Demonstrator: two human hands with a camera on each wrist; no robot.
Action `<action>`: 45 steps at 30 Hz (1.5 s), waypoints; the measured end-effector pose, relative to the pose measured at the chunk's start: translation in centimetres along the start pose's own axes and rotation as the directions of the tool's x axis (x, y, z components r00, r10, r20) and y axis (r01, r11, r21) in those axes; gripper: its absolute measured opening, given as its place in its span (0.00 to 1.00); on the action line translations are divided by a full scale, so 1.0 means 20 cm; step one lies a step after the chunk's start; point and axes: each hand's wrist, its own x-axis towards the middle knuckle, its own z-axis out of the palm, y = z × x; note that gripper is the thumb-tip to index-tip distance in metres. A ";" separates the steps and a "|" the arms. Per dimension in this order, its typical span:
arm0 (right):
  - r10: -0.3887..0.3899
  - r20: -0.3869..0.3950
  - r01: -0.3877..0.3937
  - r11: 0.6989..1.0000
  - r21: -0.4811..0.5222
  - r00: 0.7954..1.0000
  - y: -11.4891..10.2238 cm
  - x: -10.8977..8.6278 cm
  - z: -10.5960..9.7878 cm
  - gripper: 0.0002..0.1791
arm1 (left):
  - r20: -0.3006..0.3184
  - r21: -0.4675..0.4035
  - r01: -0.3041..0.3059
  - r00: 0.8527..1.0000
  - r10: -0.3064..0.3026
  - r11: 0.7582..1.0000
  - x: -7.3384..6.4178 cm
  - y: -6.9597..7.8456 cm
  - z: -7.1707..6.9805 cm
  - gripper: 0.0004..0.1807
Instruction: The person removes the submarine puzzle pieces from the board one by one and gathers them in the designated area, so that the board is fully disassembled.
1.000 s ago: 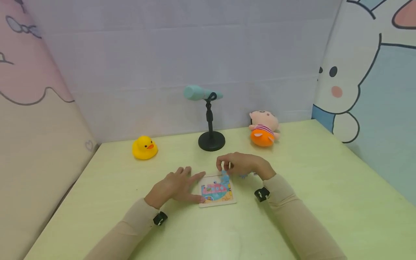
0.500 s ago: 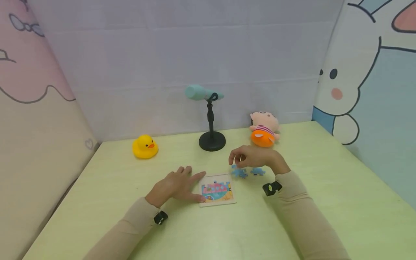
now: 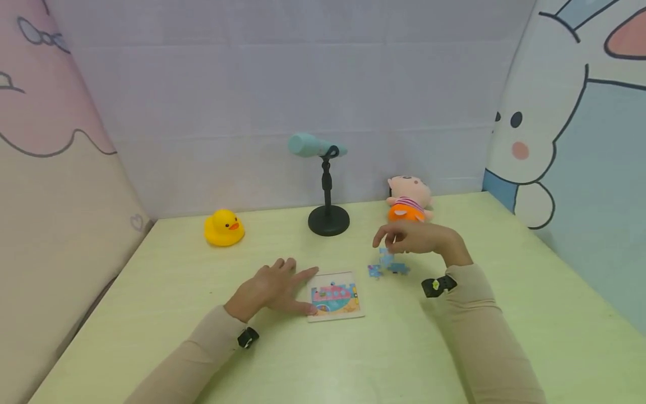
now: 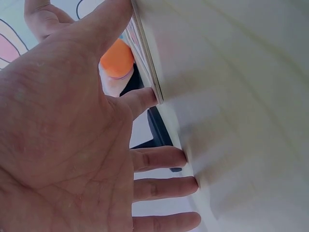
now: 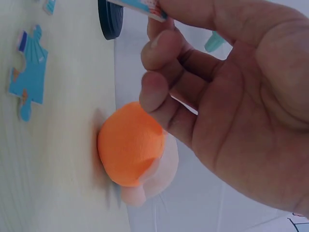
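My left hand [image 3: 272, 289] is spread flat at the left side of a small framed jigsaw puzzle [image 3: 336, 318], thumb and index finger touching its edge. In the left wrist view its straight fingertips rest on the table. The puzzle shows a pink and teal submarine picture, with a pale bare strip along the top. My right hand [image 3: 416, 238] pinches a blue jigsaw piece [image 5: 140, 6] between thumb and fingers, raised above the table. Below it lie two loose blue pieces, one nearer the puzzle [image 3: 374, 271] and one to the right [image 3: 399, 268].
A yellow rubber duck [image 3: 224, 228] sits at the back left. Behind the puzzle stands a mint-coloured microphone [image 3: 309, 145] on a black stand [image 3: 328, 220]. A plush doll in orange [image 3: 407, 199] leans near the back wall, just behind my right hand.
My right hand has moved right and back from the puzzle's upper right corner, carrying the jigsaw piece over the loose pieces. My left hand stays by the puzzle.
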 end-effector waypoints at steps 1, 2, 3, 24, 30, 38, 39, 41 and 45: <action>0.019 -0.008 -0.019 1.000 0.000 1.000 0.01 -0.02 -0.01 0.12 | -0.006 0.002 -0.001 1.000 0.001 1.000 0.00 0.01 0.00 0.49; 0.034 -0.013 -0.034 0.999 0.001 0.999 0.02 -0.03 -0.03 0.12 | -0.014 0.004 -0.001 1.000 0.001 1.000 0.00 0.01 0.00 0.48; 0.046 -0.015 -0.046 0.999 0.006 0.999 0.02 -0.04 -0.04 0.12 | -0.017 0.008 0.007 1.000 -0.006 1.000 0.00 0.02 0.00 0.49; 0.269 0.060 -0.274 0.956 0.105 0.961 0.26 -0.13 -0.09 0.12 | 0.096 -0.010 0.161 0.982 -0.160 0.987 -0.02 -0.01 0.00 0.52; 0.276 0.039 -0.279 0.955 0.100 0.960 0.30 -0.13 -0.07 0.12 | 0.096 -0.005 0.161 0.982 -0.160 0.987 -0.02 -0.02 -0.02 0.51; 0.319 0.022 -0.320 0.945 0.071 0.948 0.32 -0.16 -0.07 0.11 | 0.108 -0.029 0.167 0.981 -0.163 0.986 0.00 0.01 -0.01 0.52; 0.315 0.021 -0.315 0.946 0.074 0.949 0.32 -0.16 -0.07 0.11 | 0.111 -0.026 0.170 0.980 -0.166 0.985 0.00 0.01 -0.01 0.52; 0.310 0.023 -0.311 0.947 0.082 0.950 0.33 -0.16 -0.07 0.11 | 0.122 -0.021 0.174 0.978 -0.171 0.984 0.00 0.00 -0.01 0.52; 0.312 0.015 -0.312 0.948 0.066 0.950 0.33 -0.15 -0.07 0.10 | 0.130 -0.008 0.173 0.977 -0.171 0.985 0.01 -0.01 -0.02 0.53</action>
